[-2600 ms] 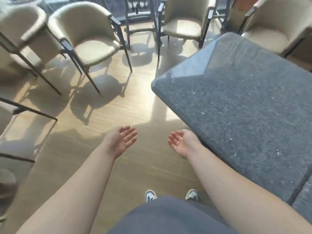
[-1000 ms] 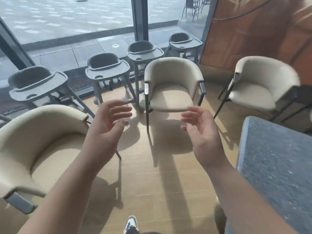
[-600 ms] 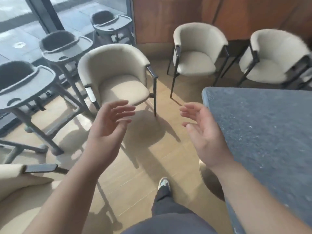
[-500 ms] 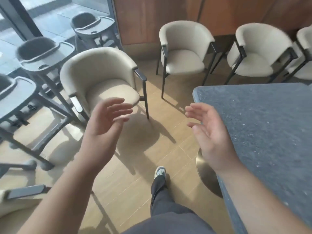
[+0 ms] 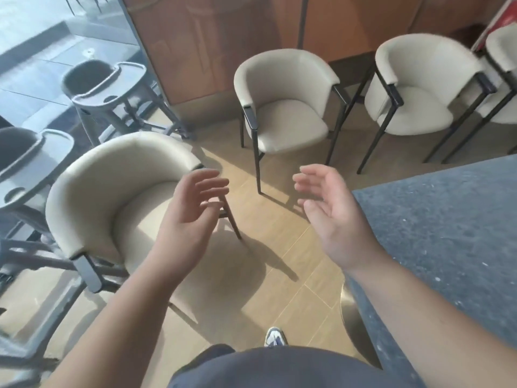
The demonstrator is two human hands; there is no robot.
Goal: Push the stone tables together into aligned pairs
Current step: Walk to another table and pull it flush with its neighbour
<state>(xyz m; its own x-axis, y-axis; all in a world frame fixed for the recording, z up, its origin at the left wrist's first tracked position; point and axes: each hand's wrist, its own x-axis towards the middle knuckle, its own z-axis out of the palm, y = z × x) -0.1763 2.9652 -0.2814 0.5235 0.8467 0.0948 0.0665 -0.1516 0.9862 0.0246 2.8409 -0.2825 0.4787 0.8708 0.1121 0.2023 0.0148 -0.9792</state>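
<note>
A grey speckled stone table (image 5: pixel 453 233) fills the right side, its near-left corner beside my right wrist; a round brass base (image 5: pixel 355 329) shows beneath it. My right hand (image 5: pixel 333 219) hovers just left of the table's edge, palm turned inward, fingers spread, holding nothing. My left hand (image 5: pixel 190 214) is raised in front of a cream armchair (image 5: pixel 112 197), fingers apart and empty. Neither hand touches the table.
Two more cream armchairs (image 5: pixel 285 102) (image 5: pixel 414 88) stand along a wooden wall panel (image 5: pixel 223 29) at the back. Grey high chairs (image 5: pixel 103 88) line the window at left. Wood floor (image 5: pixel 279 247) lies between the chairs and the table. My shoe (image 5: pixel 275 336) shows below.
The view has swung from looking down at the table to the window, then right toward the wall and table corner. Both hands rose from low, palms up, to chest height; they stay empty.
</note>
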